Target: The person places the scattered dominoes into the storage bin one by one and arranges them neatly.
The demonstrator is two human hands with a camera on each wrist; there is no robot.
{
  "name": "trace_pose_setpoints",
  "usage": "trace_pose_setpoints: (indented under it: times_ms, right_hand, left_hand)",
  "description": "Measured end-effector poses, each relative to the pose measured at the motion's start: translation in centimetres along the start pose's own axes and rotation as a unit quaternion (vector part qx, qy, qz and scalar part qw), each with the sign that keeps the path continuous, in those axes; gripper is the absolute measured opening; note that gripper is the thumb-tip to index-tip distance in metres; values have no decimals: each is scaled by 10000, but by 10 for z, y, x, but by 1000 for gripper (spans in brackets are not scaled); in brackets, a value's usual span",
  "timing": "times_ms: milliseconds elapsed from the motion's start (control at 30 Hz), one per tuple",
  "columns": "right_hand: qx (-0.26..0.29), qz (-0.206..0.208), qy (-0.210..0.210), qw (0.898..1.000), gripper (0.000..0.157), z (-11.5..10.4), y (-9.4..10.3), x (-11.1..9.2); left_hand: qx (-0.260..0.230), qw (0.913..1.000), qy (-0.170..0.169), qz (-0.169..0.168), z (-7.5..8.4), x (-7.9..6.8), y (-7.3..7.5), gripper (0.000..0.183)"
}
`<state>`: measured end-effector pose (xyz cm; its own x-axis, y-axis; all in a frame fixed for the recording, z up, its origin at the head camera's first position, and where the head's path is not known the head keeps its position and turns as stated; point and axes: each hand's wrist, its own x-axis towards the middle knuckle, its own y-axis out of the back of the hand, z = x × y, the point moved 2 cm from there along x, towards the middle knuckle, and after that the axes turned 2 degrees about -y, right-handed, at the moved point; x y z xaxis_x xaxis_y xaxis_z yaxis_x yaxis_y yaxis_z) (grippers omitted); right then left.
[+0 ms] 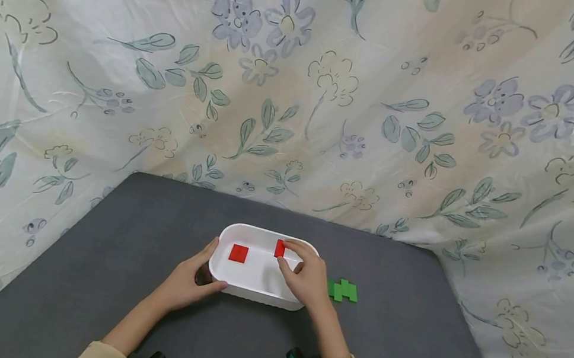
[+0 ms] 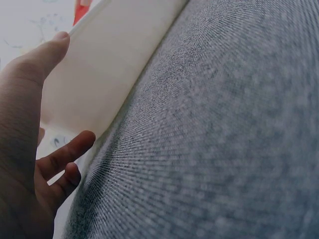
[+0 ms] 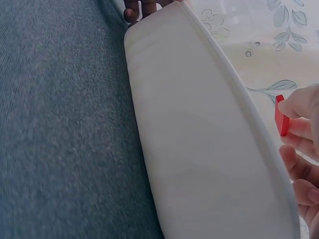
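A white plastic tub (image 1: 262, 296) with rounded corners sits on the dark table. My left hand (image 1: 184, 283) holds its left end, thumb at the front corner and fingers along the side; the left wrist view has the thumb on the rim of the white wall (image 2: 114, 59). Over the tub's right part, my right hand (image 1: 311, 279) pinches a small red square tile (image 1: 279, 248) between thumb and fingers. That tile (image 3: 281, 117) appears edge-on above the rim in the right wrist view. Another red tile (image 1: 238, 253) lies flat on the tub's floor at the left.
Several green tiles (image 1: 345, 291) lie on the table just right of the tub, partly hidden by my right hand. A dark grey cloth covers the table (image 1: 418, 338). Behind it hangs a floral curtain (image 1: 295, 114).
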<state>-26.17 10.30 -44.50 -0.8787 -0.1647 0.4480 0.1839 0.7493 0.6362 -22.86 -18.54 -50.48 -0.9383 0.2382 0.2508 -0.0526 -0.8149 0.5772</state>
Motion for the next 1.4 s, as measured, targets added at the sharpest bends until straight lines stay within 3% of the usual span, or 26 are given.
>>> trace_pose_setpoints:
  times_ms: [733, 1133, 1400]
  right_hand:
    - [-430, -555, -288, 9971, 32, -11, -27, 19]
    - [-832, -1346, -847, 9838, 31, -17, -52, 26]
    - [-1093, -1512, -1338, 9733, 29, -25, -61, 37]
  left_hand:
    - [108, 9997, 185, -96, 2, 1, -1, 108]
    - [26, 9999, 102, -120, 1, 1, -2, 106]
    - [2, 9999, 133, -110, 1, 2, -2, 106]
